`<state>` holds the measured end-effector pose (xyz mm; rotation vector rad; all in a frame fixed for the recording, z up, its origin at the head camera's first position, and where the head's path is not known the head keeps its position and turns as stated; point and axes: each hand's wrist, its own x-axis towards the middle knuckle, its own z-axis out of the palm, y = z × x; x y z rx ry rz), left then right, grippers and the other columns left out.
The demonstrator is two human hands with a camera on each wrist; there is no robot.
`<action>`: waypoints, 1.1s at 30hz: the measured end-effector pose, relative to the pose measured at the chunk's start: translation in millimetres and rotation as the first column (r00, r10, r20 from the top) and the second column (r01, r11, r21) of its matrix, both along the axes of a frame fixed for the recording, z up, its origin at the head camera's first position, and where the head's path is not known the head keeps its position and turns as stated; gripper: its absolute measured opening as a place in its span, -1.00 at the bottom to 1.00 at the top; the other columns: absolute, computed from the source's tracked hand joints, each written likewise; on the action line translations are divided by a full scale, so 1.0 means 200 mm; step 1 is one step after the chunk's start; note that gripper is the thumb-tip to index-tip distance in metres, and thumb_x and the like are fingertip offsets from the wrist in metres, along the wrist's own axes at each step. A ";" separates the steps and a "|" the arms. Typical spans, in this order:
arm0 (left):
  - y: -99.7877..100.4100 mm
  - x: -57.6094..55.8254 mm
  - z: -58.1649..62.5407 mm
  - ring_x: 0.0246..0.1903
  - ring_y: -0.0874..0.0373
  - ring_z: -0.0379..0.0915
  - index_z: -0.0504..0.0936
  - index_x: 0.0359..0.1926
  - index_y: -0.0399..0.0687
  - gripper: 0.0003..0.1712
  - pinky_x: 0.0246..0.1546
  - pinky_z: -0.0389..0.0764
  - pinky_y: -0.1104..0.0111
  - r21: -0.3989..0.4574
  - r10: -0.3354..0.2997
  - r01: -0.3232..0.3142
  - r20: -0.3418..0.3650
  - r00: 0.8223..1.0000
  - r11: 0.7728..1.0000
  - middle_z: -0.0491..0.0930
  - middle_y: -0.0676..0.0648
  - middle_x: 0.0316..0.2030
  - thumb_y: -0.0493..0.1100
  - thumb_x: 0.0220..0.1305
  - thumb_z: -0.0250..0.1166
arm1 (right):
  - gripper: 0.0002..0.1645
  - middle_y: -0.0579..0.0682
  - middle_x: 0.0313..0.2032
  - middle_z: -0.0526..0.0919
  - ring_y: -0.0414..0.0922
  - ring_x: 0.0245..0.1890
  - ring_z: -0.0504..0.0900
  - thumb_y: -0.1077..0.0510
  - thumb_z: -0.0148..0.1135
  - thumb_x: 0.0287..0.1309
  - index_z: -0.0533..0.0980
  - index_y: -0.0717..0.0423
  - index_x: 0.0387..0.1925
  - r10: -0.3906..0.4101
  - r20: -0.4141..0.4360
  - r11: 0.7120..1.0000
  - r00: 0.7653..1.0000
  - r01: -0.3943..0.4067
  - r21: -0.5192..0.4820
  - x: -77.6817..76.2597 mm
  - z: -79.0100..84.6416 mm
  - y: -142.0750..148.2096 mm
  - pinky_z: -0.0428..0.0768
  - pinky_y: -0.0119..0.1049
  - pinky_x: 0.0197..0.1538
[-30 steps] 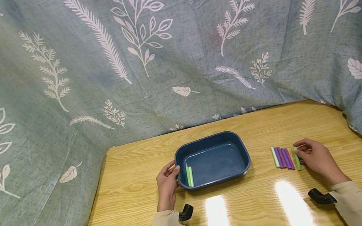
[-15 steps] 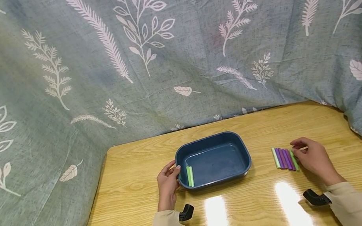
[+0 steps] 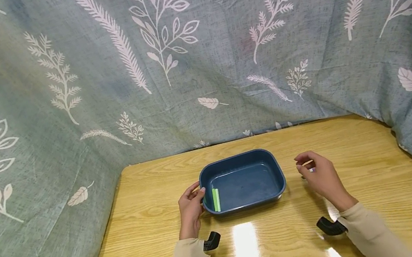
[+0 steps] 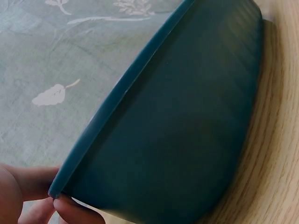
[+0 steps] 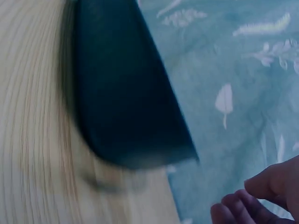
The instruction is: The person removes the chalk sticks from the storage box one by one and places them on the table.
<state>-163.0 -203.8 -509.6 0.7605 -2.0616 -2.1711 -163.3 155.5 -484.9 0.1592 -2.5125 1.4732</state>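
Observation:
A dark blue rectangular plastic tub (image 3: pixel 246 185) sits on the table with two sticks (image 3: pixel 216 200), one green and one pale green, inside its left end. My left hand (image 3: pixel 192 208) pinches the tub's left rim, thumb over the edge and fingers below; the left wrist view shows this rim (image 4: pixel 117 100) up close. To the right of the tub, my right hand (image 3: pixel 320 175) hangs over the row of coloured sticks (image 3: pixel 312 169), hiding nearly all of it. Nothing shows between the loosely bent fingers (image 5: pixel 233 205) in the right wrist view.
The wooden table (image 3: pixel 151 192) has its far edge against a grey-green curtain (image 3: pixel 178 60) with white leaf prints, which also hangs along both sides. Bright light reflections lie on the front of the table. A black wrist mount (image 3: pixel 330 226) sticks out from the right sleeve.
My right hand slid the green stick left against the row of purple and pale sticks, left it there, and moved left over the row. My left hand stays on the tub.

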 end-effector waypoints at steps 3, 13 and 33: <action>0.00 0.00 0.00 -0.37 0.19 0.51 0.63 0.28 -0.26 -0.59 -0.54 0.53 0.45 0.002 -0.001 0.001 -0.005 1.000 1.000 0.55 -0.06 -0.19 -0.27 0.48 0.35 | -0.83 0.26 -0.11 0.70 -0.06 -0.26 0.69 0.45 0.22 0.39 0.63 0.35 -0.04 0.021 -0.011 0.998 1.000 -0.022 -0.054 -0.01 0.01 -0.08 0.69 -0.42 -0.29; 0.00 0.00 0.01 -0.36 0.18 0.52 0.63 0.27 -0.27 -0.60 -0.54 0.52 0.45 0.003 -0.001 0.001 -0.004 1.000 1.000 0.55 -0.03 -0.22 -0.28 0.48 0.34 | -0.84 0.26 -0.16 0.67 0.01 -0.32 0.69 0.46 0.24 0.39 0.62 0.29 -0.07 0.161 0.001 0.958 0.987 -0.156 -0.242 -0.02 0.01 -0.37 0.75 -0.21 -0.28; -0.01 0.00 0.01 -0.37 0.19 0.49 0.63 0.29 -0.24 -0.59 -0.54 0.49 0.46 0.017 -0.006 0.006 -0.002 1.000 1.000 0.55 -0.04 -0.20 -0.29 0.48 0.34 | -0.87 0.18 -0.20 0.64 0.29 -0.31 0.68 0.45 0.26 0.37 0.62 0.27 -0.13 0.258 0.114 0.902 0.959 -0.197 -0.384 -0.08 -0.03 -0.76 0.75 -0.12 -0.30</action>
